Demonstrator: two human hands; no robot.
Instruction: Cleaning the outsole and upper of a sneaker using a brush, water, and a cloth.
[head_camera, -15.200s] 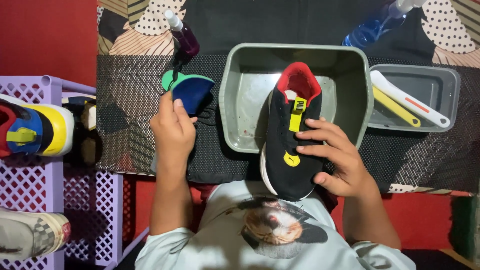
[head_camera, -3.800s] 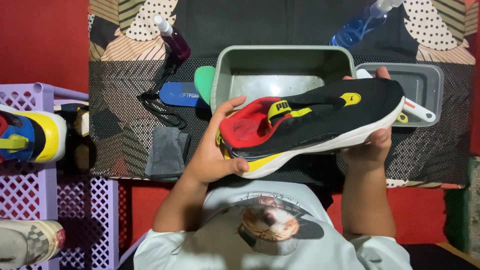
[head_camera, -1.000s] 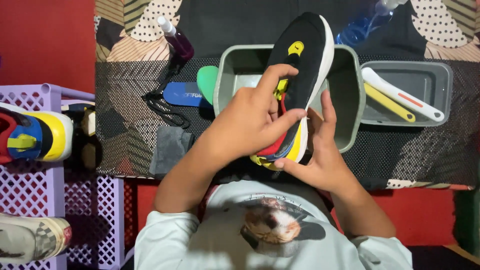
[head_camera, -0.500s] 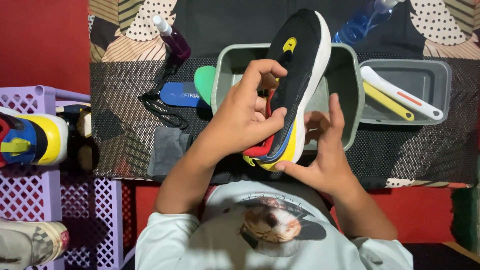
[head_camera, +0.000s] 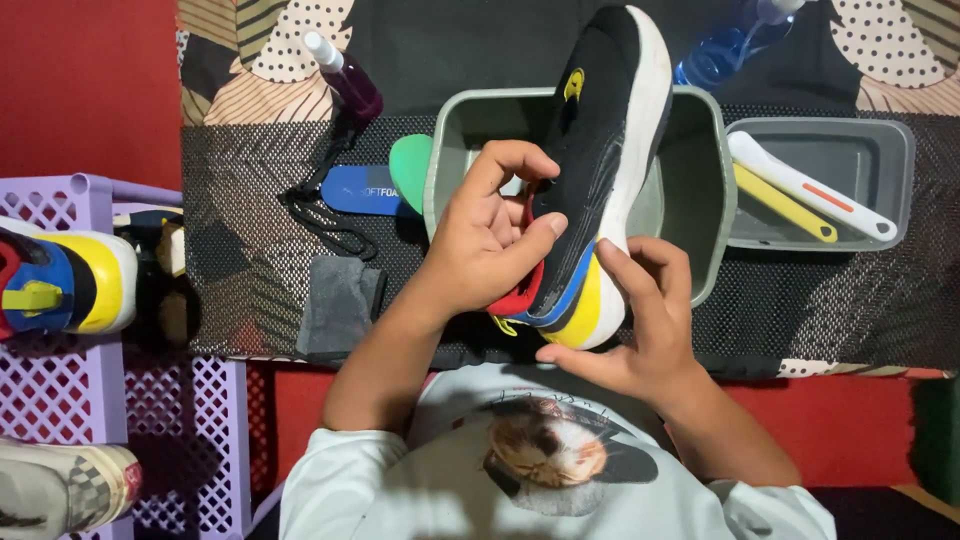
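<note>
Head view: our left hand (head_camera: 480, 250) grips the black sneaker (head_camera: 600, 150) at its collar, our right hand (head_camera: 640, 330) cups its heel, above the grey basin (head_camera: 715, 200) near the mat's front edge.

Left hand (head_camera: 480, 245) fingertips hidden inside shoe (head_camera: 600, 150)

There is one view only, from a camera on the person's head. It looks almost straight down, quite near, at the mat (head_camera: 260, 300) on the floor. The person's chest is at the bottom edge, the purple basket (head_camera: 90, 400) at the left.
</note>
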